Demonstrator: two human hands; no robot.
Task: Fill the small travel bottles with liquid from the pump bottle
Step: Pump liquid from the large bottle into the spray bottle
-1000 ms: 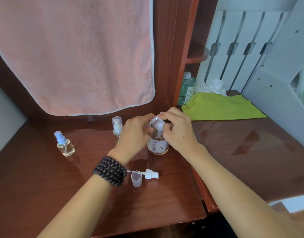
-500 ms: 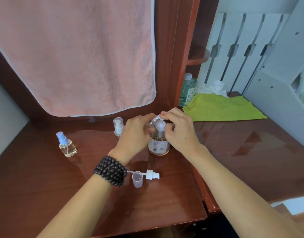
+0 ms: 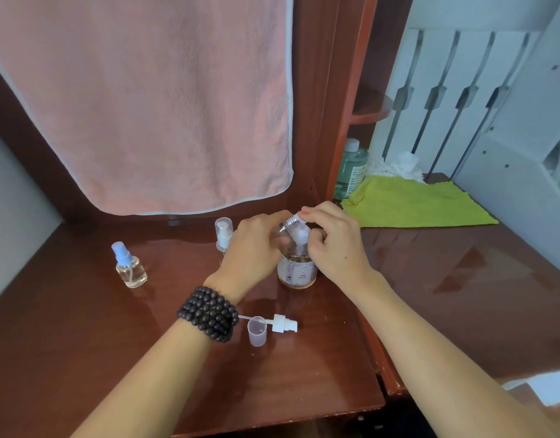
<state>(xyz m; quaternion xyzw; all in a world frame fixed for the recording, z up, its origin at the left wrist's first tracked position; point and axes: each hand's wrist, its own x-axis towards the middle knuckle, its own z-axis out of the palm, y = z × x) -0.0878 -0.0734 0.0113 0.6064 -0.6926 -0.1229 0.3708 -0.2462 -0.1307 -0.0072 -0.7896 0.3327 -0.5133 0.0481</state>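
The pump bottle (image 3: 297, 270) stands upright on the brown table (image 3: 304, 368). It is clear, with a label and a little amber liquid at the bottom. My right hand (image 3: 335, 246) wraps its white pump head (image 3: 300, 236), with the index finger across the top. My left hand (image 3: 253, 248) holds a small clear travel bottle (image 3: 288, 223) tilted, its open threaded neck against the pump's spout. A travel bottle with a blue spray top (image 3: 130, 269) stands to the left. Another with a clear cap (image 3: 223, 233) stands behind my left hand.
A loose white spray head with its tube (image 3: 283, 323) and a clear cap (image 3: 256, 330) lie near my left wrist. A pink towel (image 3: 152, 105) hangs behind. At the back right lie a green cloth (image 3: 414, 202), a green bottle (image 3: 349, 172) and white tissue (image 3: 395, 165).
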